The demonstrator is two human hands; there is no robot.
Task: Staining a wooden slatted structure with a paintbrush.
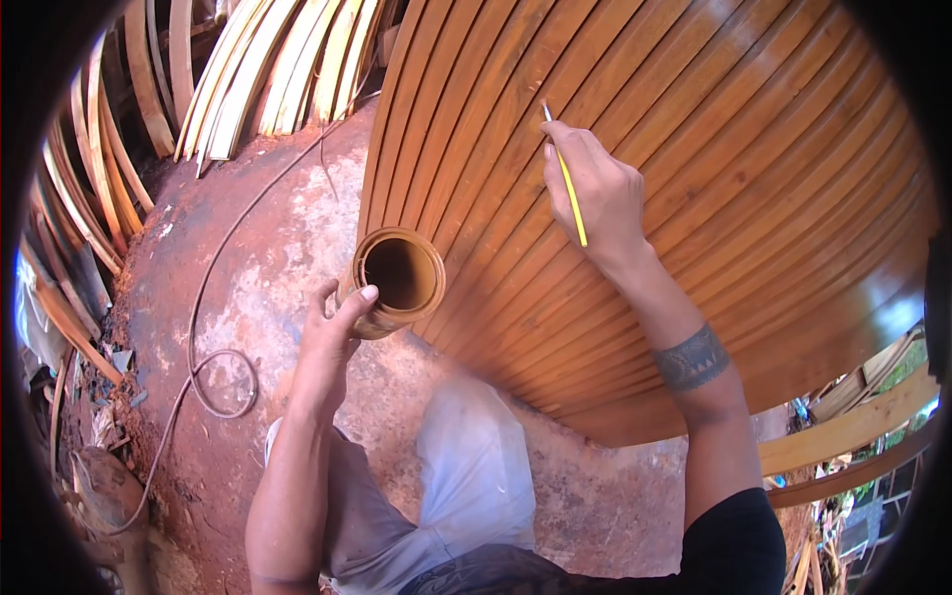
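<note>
My left hand (338, 316) grips an open round can (435, 279) by its near left side, thumb over the rim; the inside looks dark and its contents cannot be made out. A thin paintbrush with a yellow handle (571, 195) is held in my right hand (595, 182). The brush's tip touches or hovers just over a large slatted wooden panel (669, 186), brown and glossy, at small pale marks near a gap between slats. That panel fills the upper right of the view, and the can is above or beside its left edge.
A thin hose or cable (199, 297) loops over the stained concrete floor (297, 216) at the left. Loose wooden boards (245, 74) lie at the upper left, and more planks (855, 424) are at the lower right. My knees are below the panel.
</note>
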